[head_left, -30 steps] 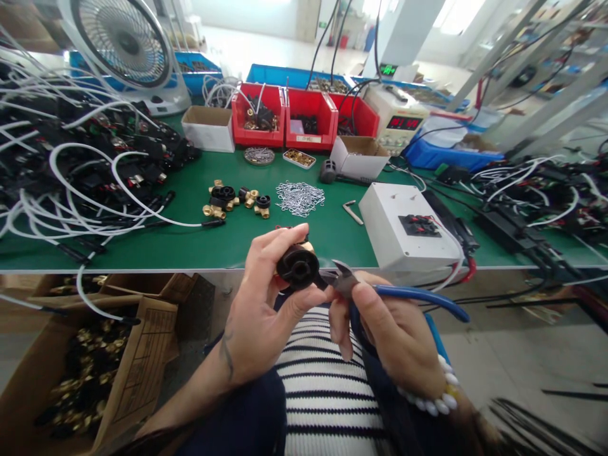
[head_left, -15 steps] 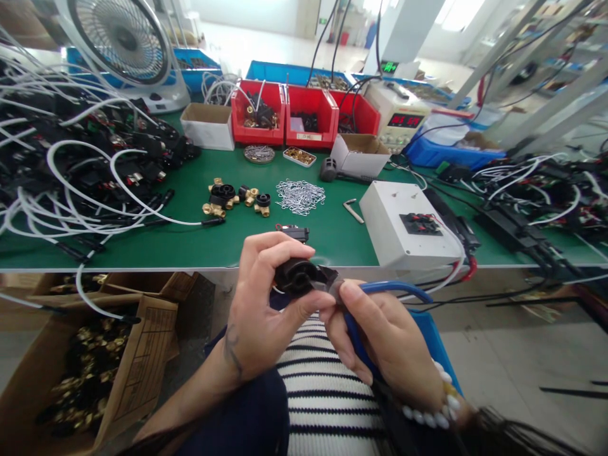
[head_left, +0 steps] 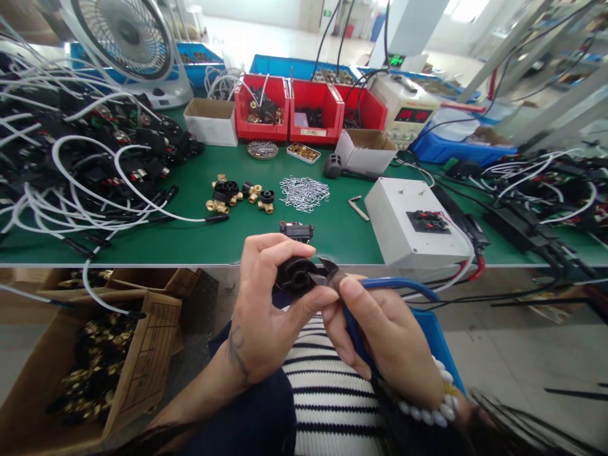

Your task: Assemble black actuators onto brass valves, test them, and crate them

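Note:
My left hand (head_left: pixel 263 310) is closed round a black round valve part (head_left: pixel 295 276), held just below the front edge of the green table (head_left: pixel 190 244). My right hand (head_left: pixel 380 332) grips blue-handled cutting pliers (head_left: pixel 380 288), whose metal jaws touch the part's right side. A small black component (head_left: pixel 297 230) lies on the table just beyond my hands. Further back are several brass and black fittings (head_left: pixel 237 195) and a heap of small metal clips (head_left: pixel 304 192).
A white switch box (head_left: pixel 408 231) stands at right with cables. Tangled white and black wire assemblies (head_left: pixel 80 171) fill the left. Red bins (head_left: pixel 308 111), small cartons, a fan (head_left: pixel 126 38) and a power supply (head_left: pixel 411 117) line the back. Cardboard boxes of brass parts (head_left: pixel 90 373) sit below left.
The pliers' jaws have closed in onto the black part, and the handles have swung nearer my body. My left hand has turned the part slightly and lowered it.

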Tool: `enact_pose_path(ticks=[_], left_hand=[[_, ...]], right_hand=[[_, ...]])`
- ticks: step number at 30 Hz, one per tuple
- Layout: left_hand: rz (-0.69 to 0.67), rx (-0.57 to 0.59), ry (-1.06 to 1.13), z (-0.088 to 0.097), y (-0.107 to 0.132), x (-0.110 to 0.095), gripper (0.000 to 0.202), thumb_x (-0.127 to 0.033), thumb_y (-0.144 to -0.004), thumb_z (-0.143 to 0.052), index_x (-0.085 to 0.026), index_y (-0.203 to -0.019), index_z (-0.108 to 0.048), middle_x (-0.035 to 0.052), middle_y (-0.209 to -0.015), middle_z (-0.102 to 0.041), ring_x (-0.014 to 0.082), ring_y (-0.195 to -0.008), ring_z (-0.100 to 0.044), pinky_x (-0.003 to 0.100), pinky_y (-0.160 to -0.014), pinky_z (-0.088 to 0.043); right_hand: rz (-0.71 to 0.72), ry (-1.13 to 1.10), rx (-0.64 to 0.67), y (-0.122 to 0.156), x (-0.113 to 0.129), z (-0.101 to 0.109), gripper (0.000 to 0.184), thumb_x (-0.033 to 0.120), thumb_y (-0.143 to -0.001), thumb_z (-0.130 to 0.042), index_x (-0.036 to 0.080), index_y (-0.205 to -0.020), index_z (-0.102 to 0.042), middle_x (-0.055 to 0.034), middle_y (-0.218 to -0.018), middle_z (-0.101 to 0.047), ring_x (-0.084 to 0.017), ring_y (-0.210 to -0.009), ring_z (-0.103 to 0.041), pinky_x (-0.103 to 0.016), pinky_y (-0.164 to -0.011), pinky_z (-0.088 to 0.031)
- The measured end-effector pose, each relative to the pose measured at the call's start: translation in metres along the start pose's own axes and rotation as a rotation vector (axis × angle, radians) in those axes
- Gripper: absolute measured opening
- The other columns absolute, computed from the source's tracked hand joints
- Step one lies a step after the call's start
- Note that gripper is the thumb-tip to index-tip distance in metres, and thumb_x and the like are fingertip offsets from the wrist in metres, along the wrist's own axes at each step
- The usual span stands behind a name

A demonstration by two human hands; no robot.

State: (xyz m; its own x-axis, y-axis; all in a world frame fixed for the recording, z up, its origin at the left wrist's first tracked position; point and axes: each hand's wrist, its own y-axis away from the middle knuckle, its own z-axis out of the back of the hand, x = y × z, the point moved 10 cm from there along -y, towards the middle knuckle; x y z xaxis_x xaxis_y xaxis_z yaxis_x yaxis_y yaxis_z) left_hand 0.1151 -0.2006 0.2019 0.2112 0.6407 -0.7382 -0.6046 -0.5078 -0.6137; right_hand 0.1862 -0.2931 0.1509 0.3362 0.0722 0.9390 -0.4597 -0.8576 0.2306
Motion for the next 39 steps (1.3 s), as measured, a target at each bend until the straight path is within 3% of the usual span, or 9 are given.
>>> enact_pose_path(ticks=[4, 10, 18, 25, 34, 39], left_hand=[[-0.044, 0.039, -0.006, 0.001, -0.003, -0.003, 0.033, -0.044, -0.087, -0.07, -0.024, -0.11, -0.058, 0.0028, -0.108, -0.055, 0.0164, -0.102, -0.054, 0.029, -0.09, -0.049], [0.015, 0.095, 0.018, -0.003, -0.003, 0.0, 0.024, -0.04, -0.089, -0.07, -0.023, -0.102, -0.058, -0.0007, -0.098, -0.054, 0.0123, -0.093, -0.054, 0.023, -0.084, -0.049], [0.005, 0.115, 0.017, -0.005, -0.003, 0.003, 0.025, -0.041, -0.089, -0.069, -0.024, -0.106, -0.058, 0.0019, -0.103, -0.053, 0.0152, -0.097, -0.054, 0.028, -0.086, -0.05], [0.059, 0.118, 0.002, -0.005, -0.004, 0.003, 0.012, -0.033, -0.092, -0.065, -0.022, -0.092, -0.059, -0.0002, -0.093, -0.053, 0.0128, -0.09, -0.054, 0.026, -0.084, -0.049], [0.158, 0.14, 0.106, -0.009, -0.002, 0.018, 0.032, -0.047, -0.086, -0.071, -0.024, -0.105, -0.059, 0.002, -0.104, -0.054, 0.0174, -0.1, -0.055, 0.03, -0.089, -0.048], [0.118, 0.12, 0.073, -0.006, -0.004, 0.012, 0.018, -0.039, -0.089, -0.068, -0.023, -0.089, -0.06, 0.0005, -0.093, -0.054, 0.0151, -0.09, -0.055, 0.028, -0.082, -0.049]], right_hand=[[-0.081, -0.025, 0.051, 0.002, -0.005, -0.004, 0.051, 0.056, -0.096, -0.049, 0.014, -0.068, -0.059, 0.005, -0.041, -0.05, -0.002, -0.027, -0.031, -0.015, -0.03, -0.02], [-0.008, -0.014, -0.022, 0.0, -0.005, 0.0, 0.049, 0.058, -0.093, -0.052, 0.016, -0.068, -0.057, 0.0051, -0.042, -0.051, -0.003, -0.028, -0.033, -0.015, -0.03, -0.021], [-0.104, -0.006, 0.055, 0.0, -0.005, -0.005, 0.048, 0.056, -0.094, -0.053, 0.015, -0.068, -0.057, 0.0054, -0.042, -0.05, -0.002, -0.027, -0.031, -0.014, -0.029, -0.02], [-0.022, 0.0, 0.01, -0.005, -0.004, -0.004, 0.053, 0.058, -0.093, -0.052, 0.016, -0.06, -0.052, 0.005, -0.04, -0.048, -0.002, -0.028, -0.032, -0.013, -0.03, -0.02], [-0.106, 0.03, 0.041, -0.001, -0.005, -0.002, 0.048, 0.056, -0.094, -0.051, 0.016, -0.068, -0.057, 0.0047, -0.042, -0.05, -0.003, -0.028, -0.032, -0.015, -0.028, -0.021], [-0.068, 0.024, 0.016, -0.006, -0.003, -0.003, 0.051, 0.055, -0.094, -0.053, 0.016, -0.061, -0.055, 0.0053, -0.04, -0.047, -0.003, -0.029, -0.031, -0.015, -0.03, -0.021]])
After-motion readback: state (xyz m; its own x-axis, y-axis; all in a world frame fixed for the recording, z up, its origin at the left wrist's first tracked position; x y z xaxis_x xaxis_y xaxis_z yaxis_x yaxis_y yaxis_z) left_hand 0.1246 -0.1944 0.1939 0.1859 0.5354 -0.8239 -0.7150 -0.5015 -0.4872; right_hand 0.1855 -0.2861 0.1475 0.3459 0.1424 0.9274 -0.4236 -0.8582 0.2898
